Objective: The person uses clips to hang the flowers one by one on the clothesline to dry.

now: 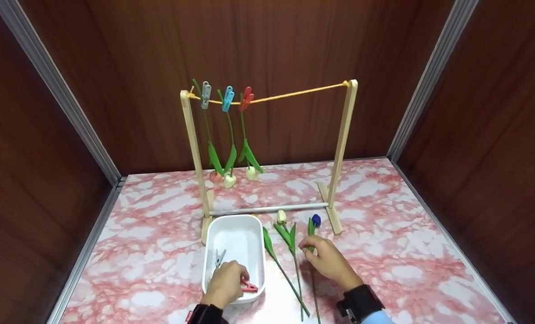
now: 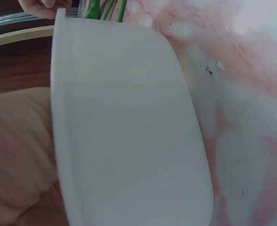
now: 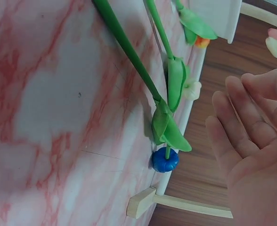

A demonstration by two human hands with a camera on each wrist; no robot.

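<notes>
My left hand (image 1: 227, 281) reaches into the white basin (image 1: 207, 252) and pinches a red clothespin (image 1: 250, 286) near its front right wall. In the left wrist view the basin's outer wall (image 2: 129, 117) hides the fingertips. A grey clothespin (image 1: 220, 258) lies in the basin beyond that hand. Above the blue tulip (image 1: 316, 220) hovers my right hand (image 1: 328, 261), its fingers loosely bent and holding nothing in the right wrist view. Left of it on the table lie a white tulip (image 1: 281, 217) and an orange tulip (image 3: 202, 42), whose bloom is mostly hidden in the head view.
A wooden rack (image 1: 343, 144) stands behind, strung with a yellow cord (image 1: 298, 93). Grey (image 1: 206, 95), blue (image 1: 227, 99) and red clothespins (image 1: 246, 99) clip three tulips upside down at the cord's left. A white bar (image 1: 271, 208) joins the rack's feet. Brown panels enclose the table.
</notes>
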